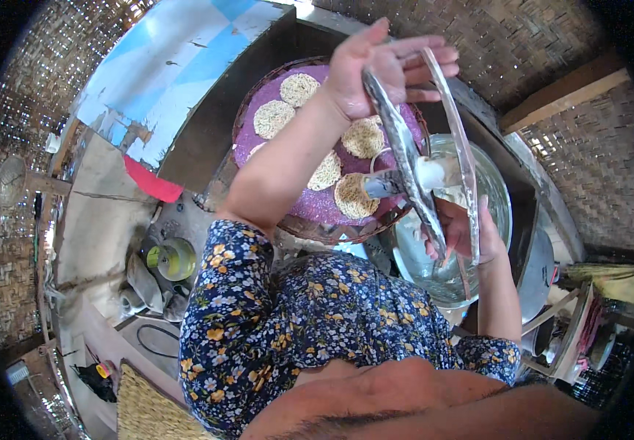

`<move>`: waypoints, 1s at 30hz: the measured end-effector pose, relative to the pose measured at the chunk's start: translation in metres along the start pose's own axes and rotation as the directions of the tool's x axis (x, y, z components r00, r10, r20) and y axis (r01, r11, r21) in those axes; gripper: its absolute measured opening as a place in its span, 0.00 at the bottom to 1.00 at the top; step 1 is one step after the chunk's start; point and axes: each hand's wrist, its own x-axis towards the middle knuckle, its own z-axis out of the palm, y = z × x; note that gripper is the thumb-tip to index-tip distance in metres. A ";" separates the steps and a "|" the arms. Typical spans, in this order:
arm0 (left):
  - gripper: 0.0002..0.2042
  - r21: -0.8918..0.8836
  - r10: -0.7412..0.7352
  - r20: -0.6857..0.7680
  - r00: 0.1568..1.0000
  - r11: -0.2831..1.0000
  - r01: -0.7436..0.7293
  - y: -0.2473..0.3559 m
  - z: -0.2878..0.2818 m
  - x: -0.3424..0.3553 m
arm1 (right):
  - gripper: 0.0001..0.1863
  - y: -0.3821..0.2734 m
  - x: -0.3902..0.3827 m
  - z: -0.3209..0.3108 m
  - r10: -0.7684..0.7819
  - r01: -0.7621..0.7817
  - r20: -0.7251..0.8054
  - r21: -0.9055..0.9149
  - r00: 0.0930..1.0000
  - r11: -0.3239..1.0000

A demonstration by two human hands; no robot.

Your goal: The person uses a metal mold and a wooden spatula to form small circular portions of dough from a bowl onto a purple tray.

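Observation:
A hand press with two long bars, one dark [403, 150] and one pale [458, 132], is tilted over the space between a tray and a basin. Between the bars sits a whitish plunger [438, 173], and a short grey tube [381, 185] juts from the dark bar. My right hand [484, 238] is closed round the lower ends of the bars. At their upper ends my left hand [386, 70] is open, fingers stretched and apart, by the bars. Below my left forearm lie several pale rounds of tangled strands [363, 138] on a purple cloth [299, 205].
The cloth lines a round woven tray [313, 236]. At its right stands a large basin [504, 191] that seems to hold clear liquid. A blue-and-white board [163, 73] stands far left, above a red piece [150, 180]. A container of yellowish liquid [178, 259] stands left.

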 end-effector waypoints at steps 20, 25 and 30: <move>0.21 -0.038 0.148 -0.404 0.903 0.983 -0.178 -0.021 -0.076 0.000 | 0.31 -0.010 0.027 -0.036 0.064 -0.145 -0.289 -0.268 0.955 0.952; 0.20 -0.013 0.179 -0.418 0.891 0.979 -0.203 -0.015 -0.082 0.008 | 0.32 -0.026 0.033 -0.023 -0.133 -0.080 -0.369 -0.509 0.920 0.857; 0.21 -0.038 0.160 -0.427 0.890 0.980 -0.194 -0.034 -0.096 0.014 | 0.30 -0.030 0.021 -0.023 -0.216 -0.105 -0.435 -0.604 0.874 0.790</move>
